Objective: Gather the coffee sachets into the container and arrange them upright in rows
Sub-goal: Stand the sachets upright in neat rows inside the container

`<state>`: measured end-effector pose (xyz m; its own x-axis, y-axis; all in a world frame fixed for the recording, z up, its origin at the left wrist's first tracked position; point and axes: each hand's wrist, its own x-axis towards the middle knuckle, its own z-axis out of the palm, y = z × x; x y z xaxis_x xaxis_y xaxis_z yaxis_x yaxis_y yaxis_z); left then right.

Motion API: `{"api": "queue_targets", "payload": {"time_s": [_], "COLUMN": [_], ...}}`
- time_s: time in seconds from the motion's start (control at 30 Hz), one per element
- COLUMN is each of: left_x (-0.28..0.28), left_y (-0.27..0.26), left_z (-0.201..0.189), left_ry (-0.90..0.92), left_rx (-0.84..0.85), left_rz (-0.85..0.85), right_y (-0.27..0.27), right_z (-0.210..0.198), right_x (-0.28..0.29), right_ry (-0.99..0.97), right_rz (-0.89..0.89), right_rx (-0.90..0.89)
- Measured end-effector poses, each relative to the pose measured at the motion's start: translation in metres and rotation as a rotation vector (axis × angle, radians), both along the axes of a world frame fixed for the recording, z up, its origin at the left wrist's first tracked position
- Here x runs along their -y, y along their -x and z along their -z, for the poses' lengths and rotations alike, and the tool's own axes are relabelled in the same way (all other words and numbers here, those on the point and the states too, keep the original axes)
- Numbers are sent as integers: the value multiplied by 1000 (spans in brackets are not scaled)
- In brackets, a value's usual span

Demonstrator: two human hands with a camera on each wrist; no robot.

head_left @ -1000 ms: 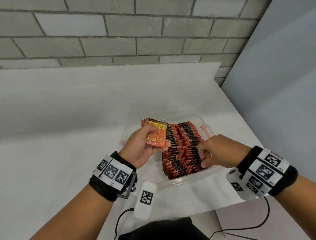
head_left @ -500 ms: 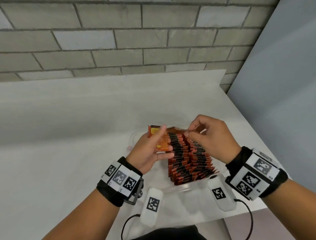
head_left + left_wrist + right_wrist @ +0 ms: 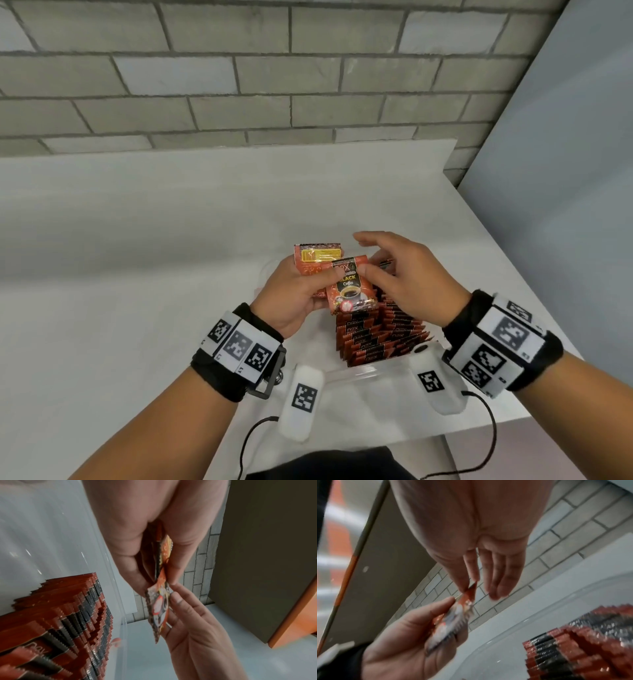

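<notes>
Orange-and-black foil coffee sachets (image 3: pixel 346 288) pinched in my left hand (image 3: pixel 294 301); my right hand (image 3: pixel 407 284) pinches off one, which probably goes upright into the clear plastic container (image 3: pixel 376 371) rows.

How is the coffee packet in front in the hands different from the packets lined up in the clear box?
The front coffee sachet is up in the air, held by the left hand and pinched by the right hand; the orange-and-black sachets in rows sit in the clear plastic container. The held one shows its whole printed face; the rows show mostly top edges. They look like the same kind.
</notes>
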<state>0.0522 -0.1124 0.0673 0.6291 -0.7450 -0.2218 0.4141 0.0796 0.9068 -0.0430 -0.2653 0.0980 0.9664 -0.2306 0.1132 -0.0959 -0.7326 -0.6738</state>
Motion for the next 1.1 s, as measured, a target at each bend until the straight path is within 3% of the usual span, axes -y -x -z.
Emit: {"api": "queue_targets", "payload": {"time_s": [0.1,0.17,0.4,0.67,0.97,1.1], "left_x": [1,0,-10,-10,-14,-16], "left_y": [1,0,-10,-4,-3,-2], "left_z": [0,-1,3,7,6,6], "left_ry": [-7,2,-19,-58,-71,-76], "left_rx": [22,8,-74,-79,-68,-63], "left_rz": [14,-16,-111,-72,-68,-73], "right_y": [0,4,33,42,41,40], "right_z": [-2,-3,7,14,32,31], "right_x": [4,10,23,14,2,0], "right_ry": [-278,-309,-62,-62,239,268], "right_rz": [-28,-34,-129,-218,-280,-291], "right_rx": [-138,-179,-326,-475,-481,-505]}}
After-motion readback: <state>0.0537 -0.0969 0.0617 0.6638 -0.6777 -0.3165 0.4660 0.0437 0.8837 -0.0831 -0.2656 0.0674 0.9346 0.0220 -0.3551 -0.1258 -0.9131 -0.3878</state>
